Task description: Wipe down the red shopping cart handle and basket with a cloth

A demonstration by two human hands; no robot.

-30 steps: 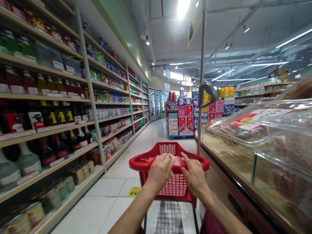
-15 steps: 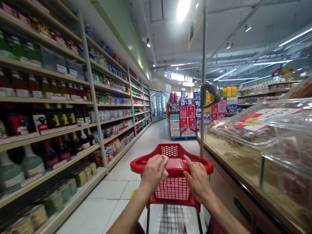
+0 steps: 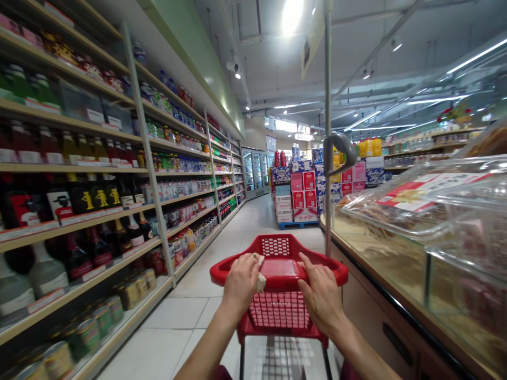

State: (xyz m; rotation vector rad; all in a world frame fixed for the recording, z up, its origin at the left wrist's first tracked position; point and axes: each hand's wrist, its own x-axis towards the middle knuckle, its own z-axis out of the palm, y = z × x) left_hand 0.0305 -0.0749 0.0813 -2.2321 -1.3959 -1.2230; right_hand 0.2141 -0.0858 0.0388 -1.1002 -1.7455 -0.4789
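Head view, 12 o'clock being straight ahead.

Item: red shopping cart (image 3: pixel 280 310), one, dead centre, its basket opening towards 12 o'clock. Handle (image 3: pixel 279 272) broad, curved, at the near end; long axis from 9 to 3 o'clock, crossing beneath both hands.

Item: left hand (image 3: pixel 241 278), at the 9 o'clock half of the handle, fingers bent around a pale cloth (image 3: pixel 260 281) and pressed to the bar. Cloth shows at the hand's 3 o'clock edge, against the handle; its shape is mostly covered.

Item: right hand (image 3: pixel 321 285), at the 3 o'clock half, laid over the bar, index finger and thumb parted. Whether the other fingers curl under cannot be told. Apart from the cloth, the handle's bare middle lying between; left hand the nearer.

Surroundings: stocked shelving (image 3: pixel 156 206), 9 to 11 o'clock; stacked cartons (image 3: pixel 304 196), 12 o'clock, beyond the cart; wood-fronted counter (image 3: pixel 366 301), 3 o'clock, bearing clear plastic trays (image 3: pixel 412 203), partly blurred.
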